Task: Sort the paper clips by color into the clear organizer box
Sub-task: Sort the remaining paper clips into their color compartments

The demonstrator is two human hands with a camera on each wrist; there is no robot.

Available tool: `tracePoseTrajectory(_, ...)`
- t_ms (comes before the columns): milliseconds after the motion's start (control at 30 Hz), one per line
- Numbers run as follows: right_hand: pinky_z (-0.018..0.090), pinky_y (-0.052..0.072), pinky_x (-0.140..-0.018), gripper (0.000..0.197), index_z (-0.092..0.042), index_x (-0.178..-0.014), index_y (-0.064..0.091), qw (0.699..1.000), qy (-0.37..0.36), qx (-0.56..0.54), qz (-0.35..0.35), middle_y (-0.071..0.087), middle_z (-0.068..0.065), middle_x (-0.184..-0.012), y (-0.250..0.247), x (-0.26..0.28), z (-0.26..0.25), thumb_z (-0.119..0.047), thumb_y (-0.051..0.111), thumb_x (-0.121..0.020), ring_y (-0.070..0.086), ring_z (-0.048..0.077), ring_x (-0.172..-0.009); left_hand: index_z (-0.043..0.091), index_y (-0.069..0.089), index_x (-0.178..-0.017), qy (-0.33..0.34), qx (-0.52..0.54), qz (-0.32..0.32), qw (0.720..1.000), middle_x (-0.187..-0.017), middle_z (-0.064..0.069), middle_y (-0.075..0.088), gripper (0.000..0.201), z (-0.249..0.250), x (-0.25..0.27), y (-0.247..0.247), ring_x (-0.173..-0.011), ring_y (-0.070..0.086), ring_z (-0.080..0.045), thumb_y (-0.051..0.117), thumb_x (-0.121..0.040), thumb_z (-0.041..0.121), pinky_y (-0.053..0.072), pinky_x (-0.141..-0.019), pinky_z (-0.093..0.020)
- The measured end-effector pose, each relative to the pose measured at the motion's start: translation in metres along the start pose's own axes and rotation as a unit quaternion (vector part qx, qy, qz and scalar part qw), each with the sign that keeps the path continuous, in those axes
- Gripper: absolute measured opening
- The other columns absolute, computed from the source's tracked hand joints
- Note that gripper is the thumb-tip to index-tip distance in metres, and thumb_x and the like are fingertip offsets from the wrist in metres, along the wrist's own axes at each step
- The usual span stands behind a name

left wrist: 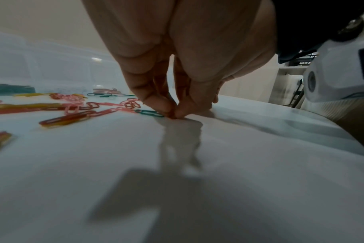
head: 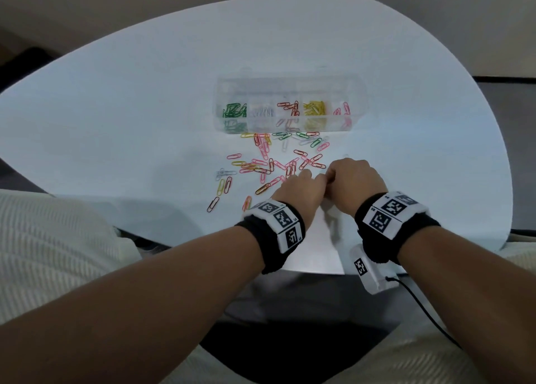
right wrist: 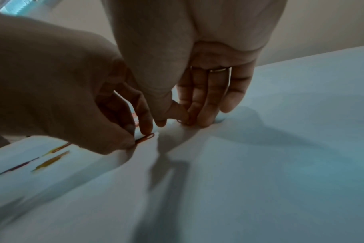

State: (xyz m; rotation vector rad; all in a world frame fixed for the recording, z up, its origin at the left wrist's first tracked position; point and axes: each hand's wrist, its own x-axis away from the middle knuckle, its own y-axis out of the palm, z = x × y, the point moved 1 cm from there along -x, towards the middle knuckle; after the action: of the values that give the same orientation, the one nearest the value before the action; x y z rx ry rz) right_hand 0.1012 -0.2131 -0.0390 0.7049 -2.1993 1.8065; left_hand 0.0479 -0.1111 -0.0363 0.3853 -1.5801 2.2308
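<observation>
The clear organizer box [head: 284,109] stands mid-table and holds green, white, red, yellow and pink clips in separate compartments. Loose paper clips [head: 269,163] of mixed colours lie scattered in front of it. Both hands meet at the near right edge of the pile. My left hand [left wrist: 174,113] pinches a red clip [right wrist: 145,137] between thumb and forefinger, right at the table top. A green clip [left wrist: 150,113] lies just beside those fingertips. My right hand [right wrist: 177,122] stands with near-straight fingers tip-down on the table, the forefinger on a small dark clip [right wrist: 182,122], the thumb tip just beside it.
The white table [head: 116,108] has a curved near edge [head: 179,240] close to my body. A sheet of white paper [head: 316,247] lies under the wrists. A few stray clips [head: 223,183] lie to the left. A black cable [head: 423,311] trails from the right wrist camera.
</observation>
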Motion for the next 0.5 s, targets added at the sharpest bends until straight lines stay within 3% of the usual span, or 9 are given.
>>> tracePoseTrajectory(133,0.03,0.051,-0.075,0.013,-0.015,-0.086,0.069,0.997,-0.007,-0.075,0.011,0.068,0.005,-0.092,-0.002,0.001,0.001,-0.021,0.059,-0.084,0.062,0.024,-0.088,0.007,0.042,-0.121,-0.021,0.019,0.025,0.999,-0.115,-0.016,0.049,0.037,0.001,0.006,0.006,-0.106,0.049,-0.034,0.048,-0.086,-0.002,0.041,-0.075,-0.038)
tracePoseTrajectory(200,0.028,0.044,-0.07,0.018,-0.009,-0.08,0.072,0.991,0.021,-0.135,-0.012,0.067,0.005,-0.082,-0.006,-0.004,0.005,-0.014,0.056,-0.084,0.059,0.023,-0.081,0.008,0.043,-0.118,-0.018,0.02,0.041,0.999,-0.11,-0.015,0.053,0.034,-0.001,0.008,0.009,-0.104,0.05,-0.032,0.049,-0.086,-0.001,0.039,-0.071,-0.035)
tracePoseTrajectory(233,0.028,0.04,-0.068,0.021,-0.01,-0.072,0.073,0.978,0.046,-0.201,-0.022,0.064,0.007,-0.073,-0.008,-0.006,0.008,-0.009,0.054,-0.081,0.056,0.024,-0.073,0.008,0.044,-0.116,-0.012,0.018,0.046,0.999,-0.109,-0.015,0.054,0.033,-0.001,0.01,0.011,-0.103,0.05,-0.032,0.05,-0.085,0.0,0.038,-0.07,-0.034)
tracePoseTrajectory(300,0.032,0.037,-0.06,0.024,-0.01,-0.05,0.063,0.915,0.104,-0.39,-0.019,0.053,0.012,-0.055,-0.014,-0.005,0.009,-0.003,0.049,-0.068,0.048,0.027,-0.055,0.008,0.046,-0.113,0.001,0.007,0.05,0.999,-0.107,-0.014,0.055,0.03,-0.001,0.011,0.014,-0.102,0.048,-0.031,0.051,-0.084,0.0,0.035,-0.069,-0.032)
tracePoseTrajectory(367,0.032,0.034,-0.053,0.022,-0.003,-0.05,0.051,0.858,0.122,-0.499,-0.017,0.047,0.014,-0.057,-0.018,-0.004,0.01,0.0,0.041,-0.069,0.042,0.025,-0.049,0.008,0.048,-0.111,0.003,0.001,0.049,0.999,-0.108,-0.014,0.055,0.028,0.0,0.012,0.016,-0.104,0.048,-0.031,0.052,-0.085,0.001,0.035,-0.069,-0.031)
tracePoseTrajectory(433,0.03,0.031,-0.05,0.026,-0.004,-0.056,0.049,0.835,0.109,-0.537,-0.04,0.048,0.015,-0.063,-0.019,-0.004,0.01,0.002,0.035,-0.078,0.042,0.024,-0.049,0.008,0.052,-0.112,0.006,-0.009,0.034,0.999,-0.111,-0.013,0.055,0.026,-0.001,0.01,0.017,-0.107,0.048,-0.03,0.052,-0.087,0.004,0.035,-0.071,-0.031)
tracePoseTrajectory(500,0.03,0.028,-0.05,0.029,-0.004,-0.059,0.051,0.835,0.082,-0.54,-0.067,0.049,0.012,-0.064,-0.019,-0.005,0.008,-0.004,0.036,-0.084,0.041,0.023,-0.049,0.009,0.057,-0.111,0.004,-0.002,0.027,1.0,-0.111,-0.012,0.055,0.024,-0.003,0.008,0.016,-0.107,0.049,-0.03,0.051,-0.088,0.01,0.038,-0.074,-0.032)
